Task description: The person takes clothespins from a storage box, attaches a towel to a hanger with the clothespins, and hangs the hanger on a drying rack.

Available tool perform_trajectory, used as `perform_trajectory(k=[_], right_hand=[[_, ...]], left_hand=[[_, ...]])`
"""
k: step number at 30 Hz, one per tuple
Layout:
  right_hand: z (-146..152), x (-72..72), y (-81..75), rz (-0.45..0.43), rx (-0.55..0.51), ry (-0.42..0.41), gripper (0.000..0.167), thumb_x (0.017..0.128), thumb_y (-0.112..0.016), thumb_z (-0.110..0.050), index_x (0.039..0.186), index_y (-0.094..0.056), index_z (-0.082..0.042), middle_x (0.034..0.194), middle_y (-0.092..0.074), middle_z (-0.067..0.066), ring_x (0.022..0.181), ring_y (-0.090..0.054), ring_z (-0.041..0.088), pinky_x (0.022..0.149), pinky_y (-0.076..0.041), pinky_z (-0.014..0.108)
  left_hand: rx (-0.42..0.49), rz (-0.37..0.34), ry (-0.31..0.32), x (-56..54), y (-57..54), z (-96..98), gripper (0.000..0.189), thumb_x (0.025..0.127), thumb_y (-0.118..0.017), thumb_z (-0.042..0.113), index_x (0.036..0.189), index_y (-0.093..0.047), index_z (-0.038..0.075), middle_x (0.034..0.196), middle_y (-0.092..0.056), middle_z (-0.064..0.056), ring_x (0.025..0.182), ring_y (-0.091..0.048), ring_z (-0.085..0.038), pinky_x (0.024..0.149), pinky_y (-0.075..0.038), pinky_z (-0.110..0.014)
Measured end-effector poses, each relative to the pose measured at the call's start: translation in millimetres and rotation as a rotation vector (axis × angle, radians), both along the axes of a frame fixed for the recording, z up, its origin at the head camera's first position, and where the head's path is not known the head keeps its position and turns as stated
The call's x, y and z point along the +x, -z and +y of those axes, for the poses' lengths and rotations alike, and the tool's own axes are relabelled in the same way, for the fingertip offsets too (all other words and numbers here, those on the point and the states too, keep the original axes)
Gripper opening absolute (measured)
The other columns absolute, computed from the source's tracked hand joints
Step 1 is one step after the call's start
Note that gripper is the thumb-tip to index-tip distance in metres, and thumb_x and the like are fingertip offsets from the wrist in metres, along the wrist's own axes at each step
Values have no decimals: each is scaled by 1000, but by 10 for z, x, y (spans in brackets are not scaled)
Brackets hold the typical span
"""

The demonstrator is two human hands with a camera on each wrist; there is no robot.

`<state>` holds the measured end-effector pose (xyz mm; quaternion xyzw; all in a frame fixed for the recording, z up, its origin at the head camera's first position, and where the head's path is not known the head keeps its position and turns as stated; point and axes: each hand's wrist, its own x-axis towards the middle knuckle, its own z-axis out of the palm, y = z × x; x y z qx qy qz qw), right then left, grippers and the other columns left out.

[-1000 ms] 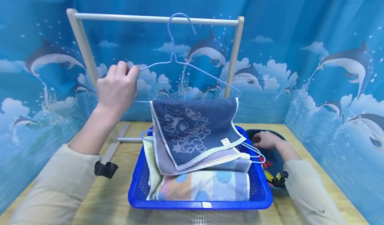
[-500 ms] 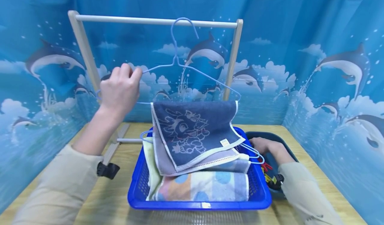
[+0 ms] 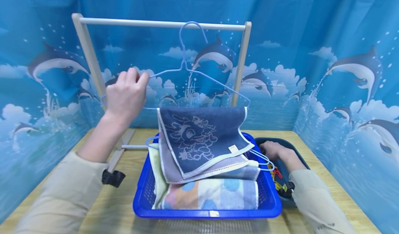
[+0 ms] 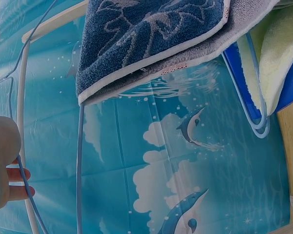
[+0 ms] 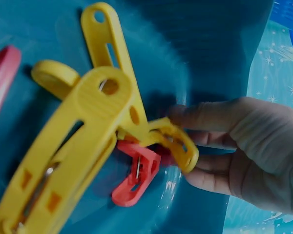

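Observation:
My left hand [image 3: 126, 95] grips the left shoulder of a light blue wire hanger [image 3: 184, 65], held up in front of the rack. Over its bottom bar hangs a dark blue towel [image 3: 196, 137] with a cartoon figure, its lower part overlapping the basket. In the left wrist view, the fingers [image 4: 20, 191] curl about the hanger wire. My right hand [image 3: 280, 152] reaches into a dark basin [image 3: 288, 143] at the right. In the right wrist view, thumb and fingers lie on both sides of a yellow clothespin [image 5: 183, 151]; a red clothespin [image 5: 136, 173] and a larger yellow clothespin [image 5: 68, 151] are beside it.
A blue basket [image 3: 205, 213] stands at the front centre, with folded towels [image 3: 215, 192] and more hangers [image 3: 268, 164] inside. Behind it rises a drying rack with a white top rail [image 3: 134, 22]. Dolphin-printed curtains [image 3: 343, 53] surround the wooden table [image 3: 109, 213].
My left hand and the hanger have sunk slightly in the view, shifting a little right. My right hand has gone deeper into the basin, then stayed nearly still.

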<state>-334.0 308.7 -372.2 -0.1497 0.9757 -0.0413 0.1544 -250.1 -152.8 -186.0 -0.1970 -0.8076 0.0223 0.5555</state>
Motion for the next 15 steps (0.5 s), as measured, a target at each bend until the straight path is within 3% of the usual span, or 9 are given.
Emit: perform_trajectory(k=[9, 15], right_hand=[[55, 10, 42, -14, -15, 25, 19, 83, -63, -9, 101, -63, -6, 92, -61, 5, 83, -56, 21, 71, -48, 40], [76, 10, -12, 70, 9, -37, 11, 79, -66, -13, 90, -63, -13, 82, -57, 1, 74, -53, 18, 66, -45, 38]], left_hand=[[-4, 2, -3, 9, -4, 22, 11, 89, -49, -3, 95, -58, -3, 81, -51, -20, 64, -52, -35, 38, -43, -42], [-10, -8, -4, 15, -15, 29, 13, 90, -49, -2, 98, -59, -2, 82, -52, -20, 65, -52, -35, 38, -43, -42]])
